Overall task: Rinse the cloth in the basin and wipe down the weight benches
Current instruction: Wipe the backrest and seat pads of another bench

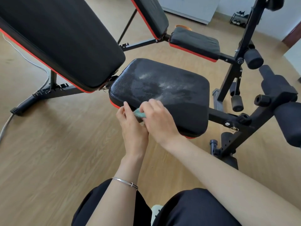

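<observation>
A black seat pad [162, 85] with red trim fills the middle of the head view; white dust is smeared over its top. At its near left edge my right hand [158, 119] grips a small teal cloth [139, 114], mostly hidden under the fingers. My left hand [130, 126] is beside it, fingers curled against the cloth and thumb up at the pad's edge. The black backrest [61, 41] of the same bench slopes up to the left.
A second bench with backrest [151, 15] and seat [195, 42] stands behind. Black frame bars and foam rollers [253, 58] crowd the right side. A white cable [24, 57] trails over the wooden floor at left. An orange basin rim [183, 26] peeks behind the far seat.
</observation>
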